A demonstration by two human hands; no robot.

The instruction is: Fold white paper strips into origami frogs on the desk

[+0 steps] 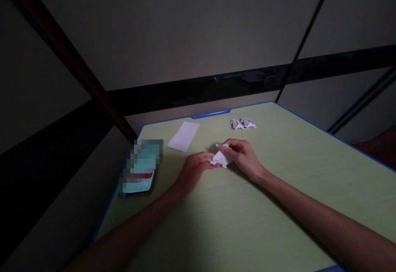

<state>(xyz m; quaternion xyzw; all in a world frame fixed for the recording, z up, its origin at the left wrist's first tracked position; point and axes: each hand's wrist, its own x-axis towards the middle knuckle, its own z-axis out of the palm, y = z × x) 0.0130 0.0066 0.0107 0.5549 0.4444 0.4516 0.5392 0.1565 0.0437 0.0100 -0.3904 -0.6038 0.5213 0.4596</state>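
Note:
A small piece of folded white paper (223, 157) with pointed corners is held between my two hands, just above the table. My right hand (243, 156) pinches its upper right side between thumb and fingers. From the left, my left hand (196, 166) reaches to the paper's lower left corner, its fingers closed at and partly beneath that edge. The fingertips of my left hand are partly hidden by the paper. Beyond my right hand stand two folded paper figures (243, 124), side by side and touching or nearly so.
A flat white paper sheet (183, 136) lies behind my left hand. At the table's left edge rests a phone (140, 173) with a lit, partly pixelated screen. The pale green table (278, 222) has a blue rim and meets a panelled wall (192, 36) at the back.

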